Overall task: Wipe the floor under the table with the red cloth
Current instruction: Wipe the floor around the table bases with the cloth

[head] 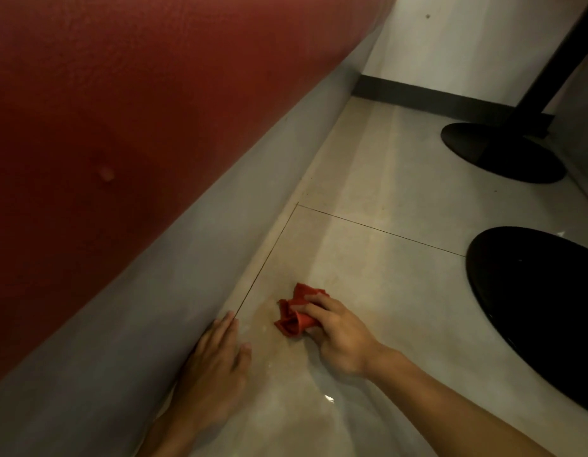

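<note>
Wiping works best if the right hand (pixel 338 338), fingers curled over the bunched red cloth (pixel 297 316), presses flat across the pale floor (pixel 385 275) while the left hand (pixel 217 364), fingers straight and close together, braces.

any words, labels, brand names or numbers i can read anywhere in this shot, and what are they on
None: no readable text in this view.
The crumpled red cloth gripped by the right hand shows no tag or print.
The red padded bench seat, grey tiled floor, white wall, far black round table base and near black round table base carry no writing.
</note>
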Available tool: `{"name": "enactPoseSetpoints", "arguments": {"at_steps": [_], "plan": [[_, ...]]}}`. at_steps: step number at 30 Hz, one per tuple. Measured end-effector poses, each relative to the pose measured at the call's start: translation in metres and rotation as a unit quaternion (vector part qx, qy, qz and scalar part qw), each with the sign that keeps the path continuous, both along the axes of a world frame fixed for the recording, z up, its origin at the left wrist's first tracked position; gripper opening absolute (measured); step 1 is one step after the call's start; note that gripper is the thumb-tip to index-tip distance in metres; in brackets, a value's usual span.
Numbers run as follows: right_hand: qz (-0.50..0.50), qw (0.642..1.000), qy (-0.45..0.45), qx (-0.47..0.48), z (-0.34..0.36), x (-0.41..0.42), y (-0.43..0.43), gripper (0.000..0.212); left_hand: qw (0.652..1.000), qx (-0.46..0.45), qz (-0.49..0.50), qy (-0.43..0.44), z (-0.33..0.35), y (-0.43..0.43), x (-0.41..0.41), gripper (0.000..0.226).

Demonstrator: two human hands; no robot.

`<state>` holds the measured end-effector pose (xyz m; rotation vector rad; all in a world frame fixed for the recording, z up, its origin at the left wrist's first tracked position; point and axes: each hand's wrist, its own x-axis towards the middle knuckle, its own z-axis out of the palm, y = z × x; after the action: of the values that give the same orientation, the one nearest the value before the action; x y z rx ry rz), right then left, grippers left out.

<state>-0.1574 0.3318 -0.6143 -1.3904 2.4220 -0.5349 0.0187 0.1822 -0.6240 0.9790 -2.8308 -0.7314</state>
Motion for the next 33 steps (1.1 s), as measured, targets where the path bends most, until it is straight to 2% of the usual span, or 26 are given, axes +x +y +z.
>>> {"name": "enactPoseSetpoints", "arguments": {"at_steps": [2,3,5,6,8,10,12,14,16,17,21,25,29,31,33], "plan": [[-0.014,0.997,-0.079,-0.021,0.007,-0.003,0.004,0.034,1.0,-0.004,0.0,0.0,0.0,0.0,0.0,0.057],[-0.042,0.983,-0.172,-0.056,0.011,-0.004,0.005,0.03,1.0,-0.007,-0.002,0.0,0.0,0.0,0.0,0.057],[-0.097,0.92,-0.344,-0.161,0.02,-0.008,0.004,0.03,1.0,-0.015,-0.008,0.001,-0.001,-0.001,-0.001,0.057],[-0.125,0.901,-0.36,-0.208,0.023,-0.013,0.003,0.033,1.0,-0.018,-0.009,0.002,-0.001,-0.001,-0.001,0.057],[-0.179,0.898,-0.296,-0.27,0.029,-0.025,0.002,0.04,1.0,-0.021,-0.006,0.006,-0.002,-0.001,-0.001,0.056],[-0.257,0.906,-0.182,-0.283,0.029,-0.039,0.002,0.041,1.0,-0.018,-0.004,0.005,-0.002,0.0,0.001,0.057],[-0.33,0.915,-0.08,-0.219,0.022,-0.049,0.001,0.033,1.0,-0.011,-0.004,0.002,-0.003,0.001,0.001,0.058],[-0.352,0.931,-0.028,-0.097,0.009,-0.05,-0.004,0.034,1.0,-0.01,-0.005,-0.001,-0.004,0.001,0.001,0.058],[-0.333,0.943,0.023,0.019,-0.001,-0.039,-0.016,0.05,1.0,-0.011,-0.006,-0.004,-0.004,0.001,-0.001,0.058],[-0.329,0.943,0.037,0.042,-0.003,-0.031,-0.025,0.058,1.0,-0.009,-0.002,-0.004,-0.005,0.0,-0.002,0.058],[-0.275,0.959,0.049,0.048,-0.008,0.01,-0.061,0.062,1.0,-0.012,0.01,-0.003,-0.006,0.0,-0.004,0.056],[-0.153,0.986,0.047,0.049,-0.013,0.039,-0.078,0.071,1.0,-0.016,0.005,-0.008,-0.006,-0.002,-0.004,0.055],[-0.04,0.996,0.054,0.052,-0.009,0.034,-0.066,0.064,1.0,0.01,0.002,-0.016,-0.005,-0.003,-0.005,0.056],[-0.024,0.994,0.082,0.064,-0.005,0.02,-0.057,0.062,1.0,0.009,0.003,-0.018,-0.005,-0.004,-0.004,0.056],[-0.07,0.99,0.094,0.074,-0.001,0.001,-0.048,0.06,1.0,0.005,0.002,-0.014,-0.005,-0.004,-0.003,0.055]]}}
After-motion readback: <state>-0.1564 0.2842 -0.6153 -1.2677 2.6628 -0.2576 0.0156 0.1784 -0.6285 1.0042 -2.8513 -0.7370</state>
